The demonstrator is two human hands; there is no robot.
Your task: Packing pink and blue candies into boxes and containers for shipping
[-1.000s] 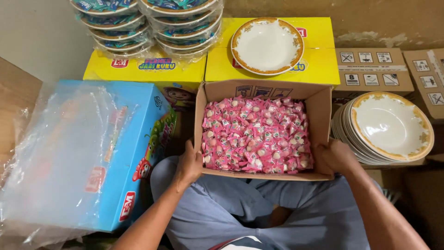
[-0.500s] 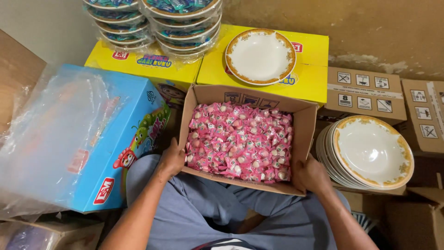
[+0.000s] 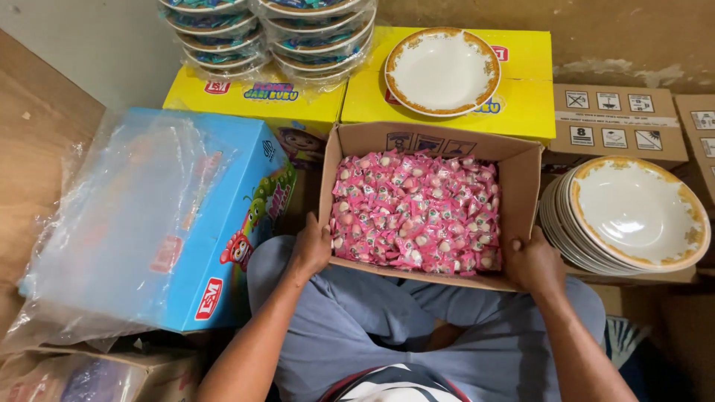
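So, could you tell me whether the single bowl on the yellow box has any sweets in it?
No, the single bowl on the yellow box shows only its bare white inside.

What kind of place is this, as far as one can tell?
Probably a small shop's storeroom: sealed brown cartons, a stack of bowls, wrapped bowl stacks on yellow boxes, and an open carton of pink sweets.

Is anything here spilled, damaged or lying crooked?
Nothing looks spilled or broken. The pink sweets all lie inside the cardboard box, which the left hand and right hand hold by its near corners. Only the clear plastic wrap on the blue box hangs loose and crumpled.
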